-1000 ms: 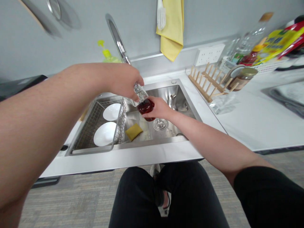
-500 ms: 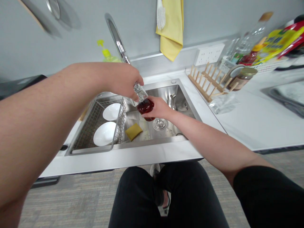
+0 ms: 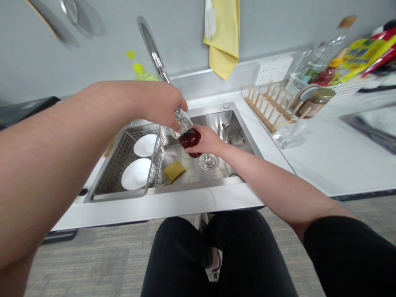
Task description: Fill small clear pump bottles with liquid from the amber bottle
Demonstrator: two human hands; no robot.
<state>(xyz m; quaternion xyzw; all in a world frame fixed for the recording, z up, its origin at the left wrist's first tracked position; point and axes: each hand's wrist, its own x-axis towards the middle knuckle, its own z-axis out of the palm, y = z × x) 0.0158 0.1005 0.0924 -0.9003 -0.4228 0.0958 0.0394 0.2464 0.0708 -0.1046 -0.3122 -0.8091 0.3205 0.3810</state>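
Over the sink (image 3: 230,175), my left hand (image 3: 165,105) is closed around a clear glass vessel (image 3: 185,123), held tilted; its exact shape is partly hidden by my fingers. Its lower end meets or overlaps the top of a dark red, see-through cup (image 3: 189,142). My right hand (image 3: 208,140) wraps round that cup from the right, thumb on top. Whether the two vessels touch, and whether liquid flows between them, I cannot tell. Below them a yellow sponge (image 3: 174,171) lies on the sink floor, left of the drain (image 3: 208,161).
At the sink's left, a wire basket (image 3: 116,196) holds two white bowls (image 3: 136,175). Behind my left wrist rise the faucet (image 3: 153,47) and a yellow-green pump bottle (image 3: 139,70). A wooden dish rack (image 3: 262,111), a lidded jar (image 3: 317,103) and bottles stand right. A yellow cloth (image 3: 224,49) hangs above.
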